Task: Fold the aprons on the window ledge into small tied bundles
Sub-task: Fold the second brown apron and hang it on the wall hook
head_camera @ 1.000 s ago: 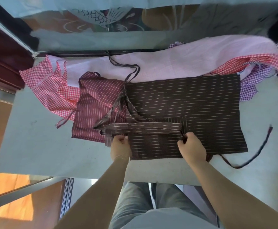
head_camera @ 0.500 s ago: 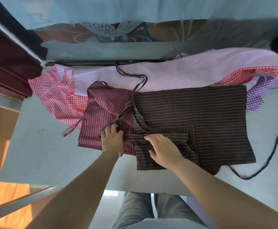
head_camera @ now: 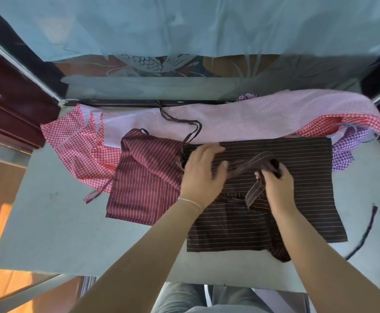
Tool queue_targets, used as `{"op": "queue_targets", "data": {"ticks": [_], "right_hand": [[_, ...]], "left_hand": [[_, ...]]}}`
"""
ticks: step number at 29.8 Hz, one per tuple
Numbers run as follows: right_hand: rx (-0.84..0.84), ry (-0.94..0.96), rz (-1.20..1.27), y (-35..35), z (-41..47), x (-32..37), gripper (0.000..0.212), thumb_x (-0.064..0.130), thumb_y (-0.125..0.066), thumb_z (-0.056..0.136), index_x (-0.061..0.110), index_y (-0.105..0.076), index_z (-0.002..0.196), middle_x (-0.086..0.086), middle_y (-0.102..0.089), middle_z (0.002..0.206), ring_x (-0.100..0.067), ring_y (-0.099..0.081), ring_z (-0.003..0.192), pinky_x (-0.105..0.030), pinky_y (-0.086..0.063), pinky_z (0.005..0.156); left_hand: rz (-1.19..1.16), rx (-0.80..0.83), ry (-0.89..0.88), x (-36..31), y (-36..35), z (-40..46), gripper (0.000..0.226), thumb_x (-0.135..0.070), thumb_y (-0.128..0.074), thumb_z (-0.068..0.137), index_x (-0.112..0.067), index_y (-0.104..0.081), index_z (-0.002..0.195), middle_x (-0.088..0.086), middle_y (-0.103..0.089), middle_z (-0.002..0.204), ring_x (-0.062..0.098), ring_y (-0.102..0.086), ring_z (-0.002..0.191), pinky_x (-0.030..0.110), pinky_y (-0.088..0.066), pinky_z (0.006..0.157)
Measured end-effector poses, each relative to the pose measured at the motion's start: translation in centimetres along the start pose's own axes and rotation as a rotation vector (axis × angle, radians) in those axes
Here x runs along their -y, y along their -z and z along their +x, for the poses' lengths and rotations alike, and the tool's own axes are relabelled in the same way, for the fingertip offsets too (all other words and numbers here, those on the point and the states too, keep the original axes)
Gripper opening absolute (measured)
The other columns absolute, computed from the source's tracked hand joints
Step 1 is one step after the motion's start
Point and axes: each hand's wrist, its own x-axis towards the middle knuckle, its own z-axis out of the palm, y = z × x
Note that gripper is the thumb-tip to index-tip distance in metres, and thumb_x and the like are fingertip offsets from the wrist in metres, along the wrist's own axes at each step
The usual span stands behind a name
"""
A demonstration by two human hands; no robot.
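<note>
Lying across the middle of the window ledge point(head_camera: 49, 227), the dark brown striped apron point(head_camera: 297, 199) is spread flat, its right side reaching toward the ledge's right edge and its near hem close to the front edge. The left hand point(head_camera: 201, 175) rests on the apron's left part with fingers extended and slightly spread, pressing the cloth and gripping nothing. The right hand point(head_camera: 274, 184) has its fingers curled round a striped strap point(head_camera: 255, 193) of the same apron, lifting a blurred loop of it just above the fabric. Under the brown apron's left side lies a maroon striped apron point(head_camera: 144, 175), partly covered. Behind both, along the back edge against the window, sits a pale pink gingham apron point(head_camera: 263, 118), with a red gingham apron point(head_camera: 76, 141) bunched at the back left and a purple gingham apron point(head_camera: 347, 147) at the back right. A dark tie point(head_camera: 365, 231) trails loose near the right edge.
</note>
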Motion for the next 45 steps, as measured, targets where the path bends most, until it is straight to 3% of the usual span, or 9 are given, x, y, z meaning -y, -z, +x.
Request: {"op": "queue_targets", "data": {"ticks": [5, 11, 23, 28, 32, 36, 39, 42, 45], "right_hand": [[-0.142, -0.274, -0.015, 3.3, 3.4, -1.9, 0.014, 0.019, -0.052, 0.096, 0.024, -0.062, 0.089, -0.015, -0.067, 0.101, -0.029, -0.062, 0.099, -0.049, -0.047, 0.099], [-0.267, -0.375, 0.247, 4.3, 5.3, -1.1, 0.022, 0.017, -0.056, 0.095, 0.017, -0.060, 0.117, -0.001, -0.064, 0.102, -0.017, -0.062, 0.098, -0.039, -0.051, 0.096], [-0.239, -0.334, 0.234, 4.9, 8.4, 2.2, 0.037, 0.008, -0.048, 0.095, 0.001, -0.050, 0.131, -0.023, -0.050, 0.137, -0.039, -0.049, 0.125, -0.045, -0.043, 0.100], [-0.204, -0.359, 0.286, 5.8, 9.4, 2.3, 0.027, 0.014, -0.051, 0.098, 0.018, -0.058, 0.124, 0.000, -0.064, 0.109, -0.014, -0.060, 0.100, -0.032, -0.049, 0.089], [-0.313, -0.479, 0.407, 6.4, 10.3, 1.2, 0.038, 0.011, -0.048, 0.094, 0.010, -0.053, 0.132, -0.015, -0.057, 0.132, -0.032, -0.054, 0.122, -0.038, -0.047, 0.092], [-0.460, -0.168, 0.250, 4.4, 8.7, 1.9, 0.026, 0.007, -0.049, 0.093, 0.019, -0.062, 0.113, 0.002, -0.065, 0.113, -0.014, -0.062, 0.105, -0.037, -0.049, 0.099], [-0.281, 0.081, -0.032, 1.1, 5.2, 0.9, 0.040, 0.009, -0.058, 0.090, 0.019, -0.053, 0.128, 0.007, -0.059, 0.123, -0.006, -0.057, 0.113, -0.033, -0.047, 0.102], [0.236, 0.060, -0.350, -2.2, 1.5, -2.2, 0.074, 0.028, -0.069, 0.085, 0.024, -0.029, 0.147, 0.008, -0.041, 0.145, -0.009, -0.042, 0.131, -0.034, -0.036, 0.111], [0.454, 0.144, -0.624, -3.0, -0.6, -4.9, 0.064, 0.037, -0.061, 0.091, 0.028, -0.032, 0.147, 0.008, -0.032, 0.153, -0.009, -0.026, 0.142, -0.037, -0.027, 0.117]], "left_hand": [[0.111, 0.002, 0.395, 6.1, -1.9, -1.3, 0.044, -0.021, -0.045, 0.098, -0.016, -0.038, 0.141, 0.001, -0.037, 0.146, 0.018, -0.034, 0.136, 0.036, -0.029, 0.115], [0.625, 0.448, 0.123, 10.1, -3.6, -2.2, 0.070, -0.040, -0.032, 0.101, -0.011, 0.010, 0.151, 0.004, 0.014, 0.158, 0.020, 0.003, 0.148, 0.036, -0.013, 0.121], [0.554, 0.253, 0.259, 10.6, -3.4, 1.6, 0.048, -0.029, -0.048, 0.097, -0.021, -0.038, 0.142, 0.008, -0.034, 0.146, 0.030, -0.035, 0.132, 0.047, -0.039, 0.106], [0.797, 0.499, 0.316, 11.5, -3.4, 3.0, 0.062, -0.034, -0.045, 0.097, -0.028, -0.015, 0.151, 0.009, -0.019, 0.154, 0.031, -0.025, 0.136, 0.044, -0.034, 0.107], [0.799, 0.519, 0.356, 11.3, -4.0, 2.9, 0.064, -0.034, -0.044, 0.098, -0.027, -0.010, 0.152, 0.010, -0.012, 0.157, 0.032, -0.017, 0.141, 0.046, -0.026, 0.113], [0.685, 0.455, 0.417, 10.3, -4.4, 1.7, 0.065, -0.029, -0.045, 0.098, -0.025, -0.010, 0.152, 0.010, -0.002, 0.160, 0.032, -0.007, 0.145, 0.048, -0.019, 0.116], [0.585, 0.384, 0.442, 9.7, -4.3, 0.4, 0.063, -0.027, -0.045, 0.098, -0.025, -0.013, 0.152, 0.009, 0.000, 0.160, 0.031, -0.004, 0.146, 0.048, -0.018, 0.117], [0.457, 0.292, 0.435, 9.1, -4.5, -1.2, 0.058, -0.026, -0.045, 0.098, -0.023, -0.020, 0.150, 0.008, -0.006, 0.159, 0.029, -0.006, 0.146, 0.050, -0.019, 0.117], [0.443, 0.254, 0.386, 8.2, -5.0, -2.9, 0.055, -0.024, -0.044, 0.098, -0.021, -0.023, 0.149, 0.007, -0.010, 0.159, 0.029, -0.012, 0.145, 0.048, -0.021, 0.116]]}}
